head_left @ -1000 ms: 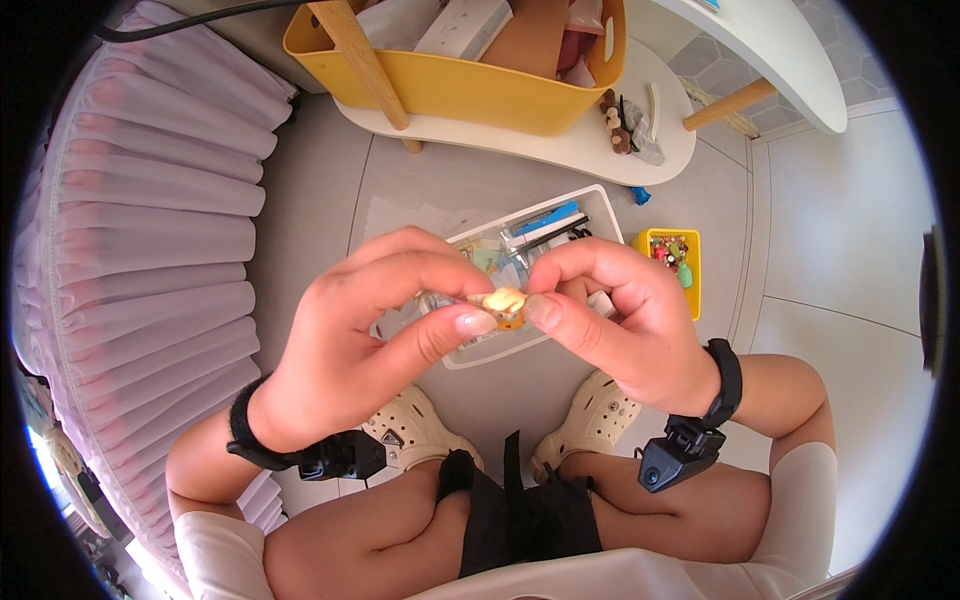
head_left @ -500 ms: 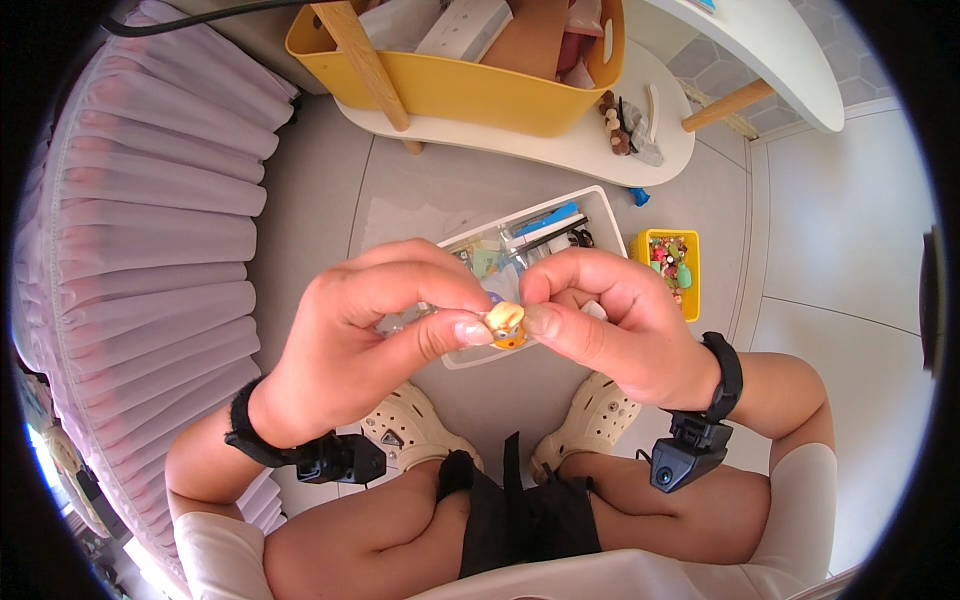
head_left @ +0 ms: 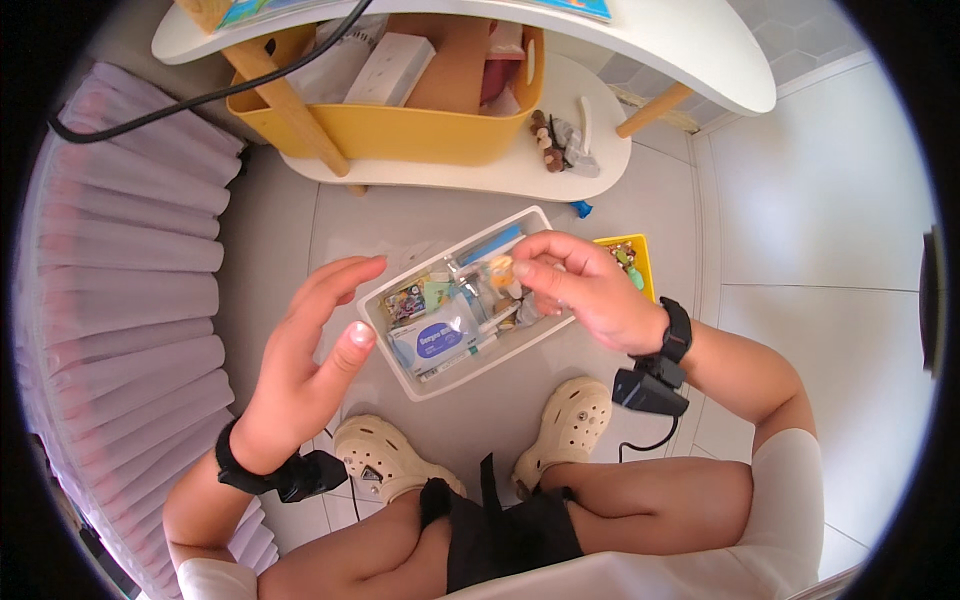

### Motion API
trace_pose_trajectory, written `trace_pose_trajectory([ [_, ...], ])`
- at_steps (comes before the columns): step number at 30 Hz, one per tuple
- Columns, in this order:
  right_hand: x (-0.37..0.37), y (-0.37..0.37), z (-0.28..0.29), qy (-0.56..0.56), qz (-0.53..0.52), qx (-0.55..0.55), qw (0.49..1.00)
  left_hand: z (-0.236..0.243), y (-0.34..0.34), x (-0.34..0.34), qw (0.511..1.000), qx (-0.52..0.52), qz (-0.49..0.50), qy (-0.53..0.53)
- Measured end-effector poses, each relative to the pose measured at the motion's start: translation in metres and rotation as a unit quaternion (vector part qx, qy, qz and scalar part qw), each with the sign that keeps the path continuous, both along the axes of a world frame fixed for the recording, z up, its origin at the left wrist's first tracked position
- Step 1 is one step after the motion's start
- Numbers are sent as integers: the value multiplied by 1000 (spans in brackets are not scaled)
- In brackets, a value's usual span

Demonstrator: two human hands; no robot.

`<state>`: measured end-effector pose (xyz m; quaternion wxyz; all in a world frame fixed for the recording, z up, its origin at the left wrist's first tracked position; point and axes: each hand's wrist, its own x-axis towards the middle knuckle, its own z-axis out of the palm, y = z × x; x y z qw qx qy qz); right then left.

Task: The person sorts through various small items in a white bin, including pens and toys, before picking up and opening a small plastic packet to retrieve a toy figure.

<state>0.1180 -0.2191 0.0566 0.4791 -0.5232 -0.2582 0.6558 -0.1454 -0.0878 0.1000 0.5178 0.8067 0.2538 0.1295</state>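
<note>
My right hand (head_left: 585, 285) pinches a small yellow-orange toy figure (head_left: 499, 269) between thumb and fingers, over a white storage bin (head_left: 500, 358). The toy is slightly blurred. My left hand (head_left: 320, 350) hovers by the bin's left side, thumb and fingers apart, with nothing in it. Inside the bin lie a white-and-blue packet (head_left: 437, 340), a picture card (head_left: 406, 302), a blue flat item and other small things, some hidden by my right hand. Partly behind that hand, a small yellow box (head_left: 648, 265) holds several colourful little pieces.
Ahead stands a white shelf (head_left: 610, 178) with wooden legs and a big yellow tub (head_left: 400, 135) on it. A black cable (head_left: 200, 103) hangs across the upper left. Pleated pale curtain (head_left: 130, 280) lines the left side. My beige clogs (head_left: 385, 450) rest near the bin.
My hands have parted: the left let go of the toy figure and moved left, opening. The right carried the figure up and away over the bin. The view has shifted, showing more of the shelf.
</note>
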Motion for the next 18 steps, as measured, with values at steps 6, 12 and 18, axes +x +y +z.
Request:
trace_pose_trajectory([
  [6,81,-14,-56,46,-141,-56,987,-4,0,-2,1000,-10,-5,4],
  [12,184,-19,-107,-13,-297,-57,953,-9,-2,3,1000,-13,-24,7],
  [18,220,-9,-147,-90,-366,-109,920,-14,-6,8,999,-45,-11,10],
])
